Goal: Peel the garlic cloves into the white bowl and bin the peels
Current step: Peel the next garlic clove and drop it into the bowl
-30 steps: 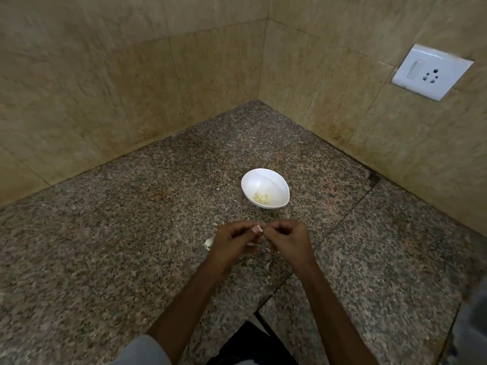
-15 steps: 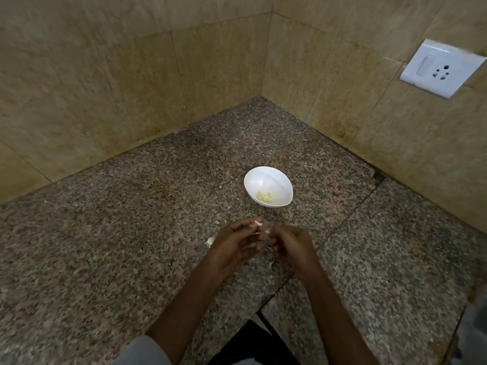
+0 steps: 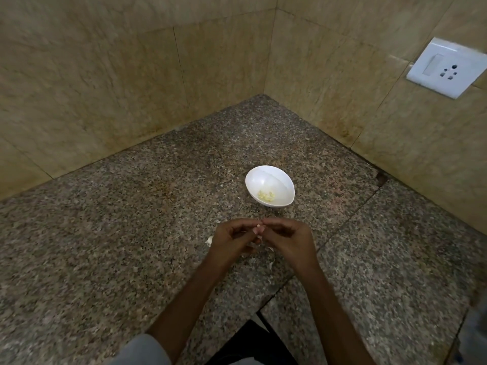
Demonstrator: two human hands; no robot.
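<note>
I see the left hand (image 3: 233,242) and right hand (image 3: 288,241) meet, fingers curled and pinching a mostly hidden garlic clove (image 3: 259,228) between them; the white bowl (image 3: 278,180) lies just beyond, slightly right.

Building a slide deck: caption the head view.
Left hand and right hand pinch a clove before the bowl of peeled cloves.

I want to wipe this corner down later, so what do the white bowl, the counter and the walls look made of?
White bowl: glazed ceramic or maybe melamine; smooth, glossy white with soft highlights.
Counter: likely polished granite, by its speckled brown-grey grain and slab seam.
Walls: beige mottled tiles, probably ceramic, with thin joint lines.
</note>
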